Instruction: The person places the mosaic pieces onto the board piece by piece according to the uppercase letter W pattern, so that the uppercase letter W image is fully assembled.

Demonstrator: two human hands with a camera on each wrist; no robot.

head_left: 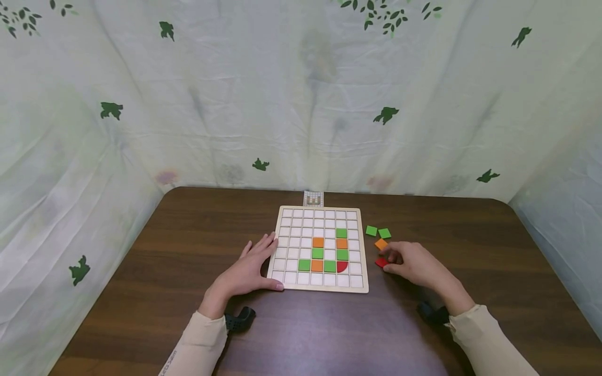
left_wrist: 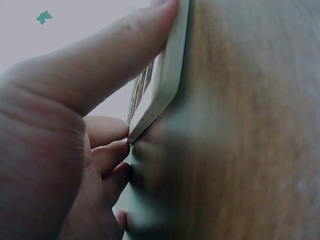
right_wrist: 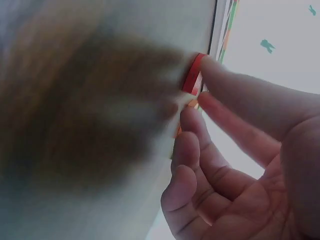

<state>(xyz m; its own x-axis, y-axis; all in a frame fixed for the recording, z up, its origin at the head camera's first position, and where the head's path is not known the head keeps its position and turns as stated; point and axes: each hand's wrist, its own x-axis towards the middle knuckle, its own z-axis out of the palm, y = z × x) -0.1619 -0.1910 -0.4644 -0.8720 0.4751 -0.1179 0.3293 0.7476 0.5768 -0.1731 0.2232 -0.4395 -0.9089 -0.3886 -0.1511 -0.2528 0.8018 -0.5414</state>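
A square wooden grid board (head_left: 305, 286) with white cells lies on the table. Green and orange square tiles and a red quarter-round tile (head_left: 342, 267) sit in its cells. My left hand (head_left: 249, 269) is at the board's front left corner, its thumb (left_wrist: 125, 47) on the rim and its fairly straight fingers against the left edge. Right of the board, my right hand (head_left: 414, 265) pinches a loose red tile (right_wrist: 194, 75) between thumb and index finger, low at the tabletop. The other fingers are loosely bent. An orange tile (head_left: 381, 244) lies just beyond that hand.
Two loose green tiles (head_left: 371, 231) lie right of the board, farther back. A small printed card (head_left: 313, 198) with a grid pattern is behind the board. The brown wooden table (head_left: 211, 219) ends at a pale curtain (head_left: 282, 104) with green leaf prints.
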